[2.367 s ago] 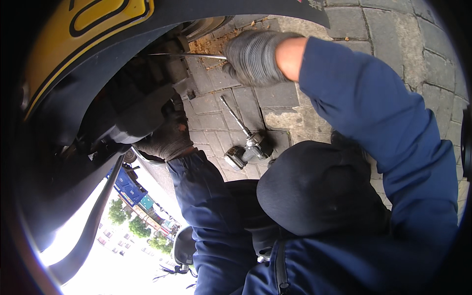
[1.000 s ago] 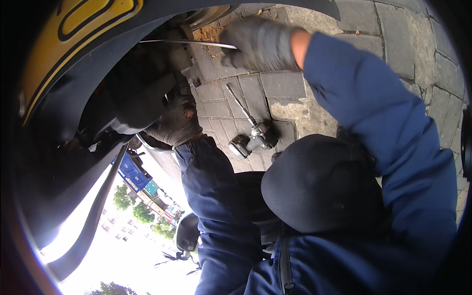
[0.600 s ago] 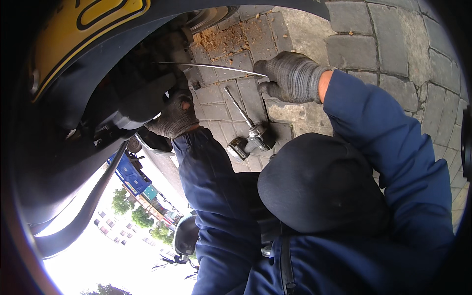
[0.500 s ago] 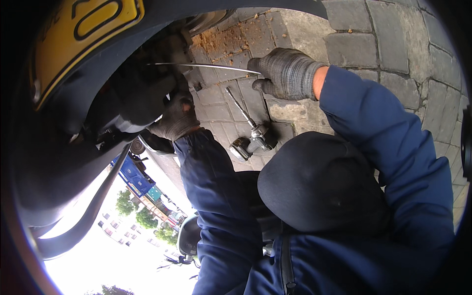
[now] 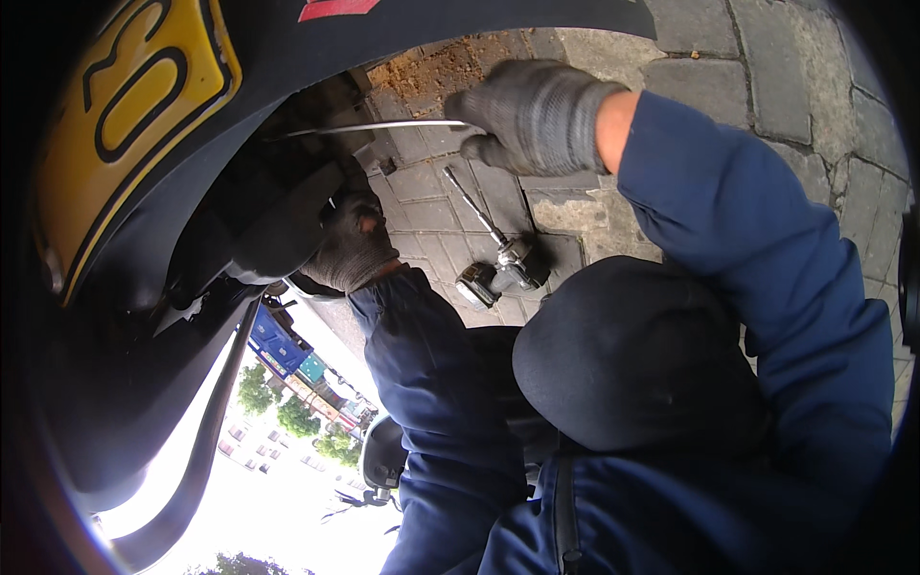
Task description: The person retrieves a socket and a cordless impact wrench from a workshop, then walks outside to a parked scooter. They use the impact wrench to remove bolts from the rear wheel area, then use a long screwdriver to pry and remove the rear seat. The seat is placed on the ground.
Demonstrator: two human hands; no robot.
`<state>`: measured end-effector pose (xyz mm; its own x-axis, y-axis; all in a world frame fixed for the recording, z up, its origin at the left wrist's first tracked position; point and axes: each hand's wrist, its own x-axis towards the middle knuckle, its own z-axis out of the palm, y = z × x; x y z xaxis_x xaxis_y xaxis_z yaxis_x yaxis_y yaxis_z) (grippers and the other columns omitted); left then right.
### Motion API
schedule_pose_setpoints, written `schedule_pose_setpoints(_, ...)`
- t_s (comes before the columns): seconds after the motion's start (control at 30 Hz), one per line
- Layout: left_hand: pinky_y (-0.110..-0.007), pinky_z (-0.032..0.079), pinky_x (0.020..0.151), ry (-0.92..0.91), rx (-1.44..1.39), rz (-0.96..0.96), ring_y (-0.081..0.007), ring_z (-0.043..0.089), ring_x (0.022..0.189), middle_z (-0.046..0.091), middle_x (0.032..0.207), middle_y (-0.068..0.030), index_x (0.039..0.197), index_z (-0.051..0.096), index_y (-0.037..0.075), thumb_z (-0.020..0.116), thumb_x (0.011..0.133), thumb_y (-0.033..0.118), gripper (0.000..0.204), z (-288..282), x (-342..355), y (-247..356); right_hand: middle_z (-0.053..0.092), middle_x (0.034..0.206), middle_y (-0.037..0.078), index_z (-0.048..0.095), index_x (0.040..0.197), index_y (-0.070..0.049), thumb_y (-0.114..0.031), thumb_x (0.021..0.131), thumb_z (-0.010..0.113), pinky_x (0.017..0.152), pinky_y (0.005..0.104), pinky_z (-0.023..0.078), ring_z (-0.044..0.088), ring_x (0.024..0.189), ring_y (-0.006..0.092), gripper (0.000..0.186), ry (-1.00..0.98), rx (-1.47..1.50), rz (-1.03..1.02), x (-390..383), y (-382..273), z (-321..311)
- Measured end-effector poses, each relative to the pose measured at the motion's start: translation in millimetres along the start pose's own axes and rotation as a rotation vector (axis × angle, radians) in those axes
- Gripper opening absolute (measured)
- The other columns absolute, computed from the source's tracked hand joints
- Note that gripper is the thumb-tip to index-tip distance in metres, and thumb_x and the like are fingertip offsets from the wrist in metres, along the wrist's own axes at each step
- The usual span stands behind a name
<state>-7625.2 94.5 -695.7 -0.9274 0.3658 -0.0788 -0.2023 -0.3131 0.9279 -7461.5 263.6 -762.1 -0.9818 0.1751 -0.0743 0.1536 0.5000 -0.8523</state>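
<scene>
Rod in my right hand, far end lost in shadow

My gloved right hand is closed around the near end of the thin metal rod, which runs in under the curved edge of the black panel carrying the yellow plate. My left hand is up against the dark part under that edge; its fingers are hidden, so I cannot tell whether they grip anything. A power drill lies on the paving, near my knee.

I can't see what the rod's tip bears on, and that worries me most: a hard pull could make it slip suddenly and throw my knuckles onto the paving. Sideways force might bend it, and a shifted knee could knock the drill.
</scene>
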Motion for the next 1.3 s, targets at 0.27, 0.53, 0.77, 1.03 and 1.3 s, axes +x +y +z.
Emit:
schedule_pose_setpoints(0.27, -0.037, 0.041, 0.096, -0.117, 0.739, 0.209, -0.019, 0.049, 0.114, 0.053, 0.122, -0.0081, 0.119, 0.049, 0.0, 0.051, 0.085, 0.025, 0.043, -35, 23, 10, 0.063, 0.079, 0.016, 0.054, 0.103, -0.003, -0.025, 0.086, 0.054, 0.074, 0.0405, 0.049, 0.062, 0.077, 0.0294, 0.028, -0.206, 0.199, -0.048, 11, -46, 17)
schedule_pose_setpoints(0.53, -0.033, 0.039, 0.098, 0.131, 0.784, 0.219, -0.0188, 0.055, 0.107, 0.058, 0.118, -0.0072, 0.117, 0.054, 0.005, 0.071, 0.069, 0.046, 0.066, -1, 5, 2, 0.061, 0.073, 0.014, 0.06, 0.092, 0.001, -0.021, 0.085, 0.054, 0.068, 0.0392, 0.05, 0.062, 0.072, 0.0275, 0.024, -0.129, -0.054, -0.058, -8, -27, -24)
schedule_pose_setpoints(0.77, -0.046, 0.036, 0.099, 0.172, 1.409, 0.187, -0.0213, 0.048, 0.116, 0.054, 0.122, -0.0104, 0.121, 0.051, 0.007, 0.061, 0.072, 0.057, 0.07, 5, 5, 2, 0.062, 0.07, 0.014, 0.065, 0.08, -0.001, -0.018, 0.082, 0.055, 0.061, 0.038, 0.049, 0.06, 0.064, 0.0257, 0.02, -0.14, -0.41, -0.243, 9, -23, -32)
schedule_pose_setpoints(1.03, -0.059, 0.03, 0.097, -0.009, 0.029, 0.087, -0.0319, 0.041, 0.121, 0.044, 0.131, -0.0134, 0.125, 0.047, 0.012, 0.042, 0.08, 0.058, 0.065, -18, 24, -5, 0.062, 0.069, 0.015, 0.066, 0.078, -0.001, -0.016, 0.075, 0.059, 0.057, 0.0373, 0.049, 0.058, 0.06, 0.0277, 0.016, -0.154, -0.221, -0.089, 11, -30, 6)
schedule_pose_setpoints(1.3, -0.057, 0.029, 0.099, -0.088, -0.41, -0.096, -0.0298, 0.033, 0.127, 0.036, 0.139, -0.0108, 0.132, 0.04, 0.016, 0.034, 0.079, 0.064, 0.072, -11, 18, -4, 0.061, 0.069, 0.017, 0.063, 0.078, 0.001, -0.018, 0.078, 0.056, 0.06, 0.0395, 0.048, 0.06, 0.064, 0.0294, 0.02, -0.152, -0.135, -0.012, -2, -58, -15)
